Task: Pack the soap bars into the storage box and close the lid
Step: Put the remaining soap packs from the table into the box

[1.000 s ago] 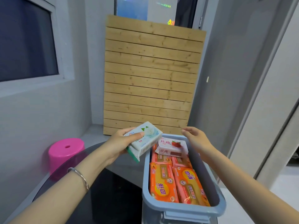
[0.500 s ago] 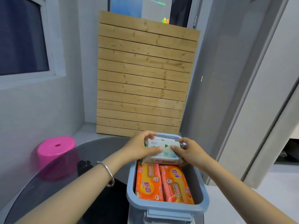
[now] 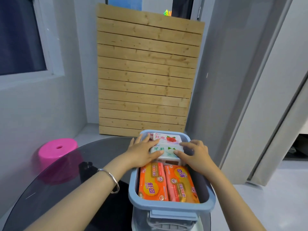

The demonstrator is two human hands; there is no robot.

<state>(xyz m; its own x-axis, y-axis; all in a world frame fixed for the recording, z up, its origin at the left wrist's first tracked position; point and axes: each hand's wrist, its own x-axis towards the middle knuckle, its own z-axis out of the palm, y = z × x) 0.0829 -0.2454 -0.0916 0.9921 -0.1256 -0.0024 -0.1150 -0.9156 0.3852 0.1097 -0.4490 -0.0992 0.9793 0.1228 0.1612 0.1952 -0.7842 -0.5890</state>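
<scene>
A blue-rimmed storage box [image 3: 171, 206] stands on a dark round glass table [image 3: 70, 180]. Inside, two orange soap packs [image 3: 153, 182] lie side by side at the near end. At the far end lies a white soap bar with a red rose [image 3: 166, 138], and in front of it a white-and-green soap bar [image 3: 166, 151]. My left hand [image 3: 141, 154] and my right hand [image 3: 195, 155] press on the green bar from either side, fingers spread over its edges. No lid is in view.
A pink plastic stool [image 3: 56, 150] stands on the floor to the left of the table. A wooden slat panel [image 3: 145, 72] leans against the wall behind the box. A grey wall and door frame [image 3: 250, 97] rise on the right.
My left hand carried the white-and-green soap bar from above the table into the box and set it in front of the rose bar. My right hand came onto it too.
</scene>
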